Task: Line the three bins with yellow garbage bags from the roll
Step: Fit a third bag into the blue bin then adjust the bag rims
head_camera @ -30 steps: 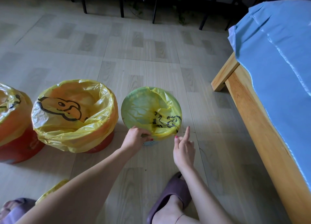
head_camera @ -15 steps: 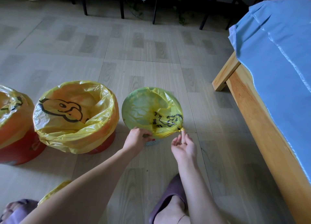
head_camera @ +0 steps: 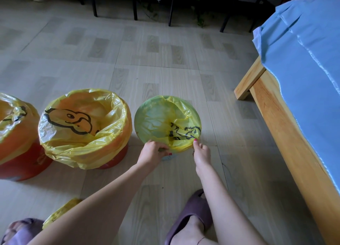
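Note:
Three bins stand in a row on the floor. The small green bin at centre has a yellow bag with a black print stretched over its mouth. My left hand pinches the bag's edge at the near rim. My right hand holds the bag's edge at the near right rim with its fingertips. The middle red bin wears a yellow duck-print bag, folded over its rim. The left red bin, also lined in yellow, is cut off by the frame. The yellow bag roll lies by my left arm.
A wooden bed frame with a blue sheet runs along the right side. Dark chair and table legs stand at the far edge of the tiled floor. My feet in purple slippers rest at the bottom.
My right hand went from pointing beside the bin to gripping the bag's edge at the right rim, which now lies lower over that rim. My left hand stayed at the near rim.

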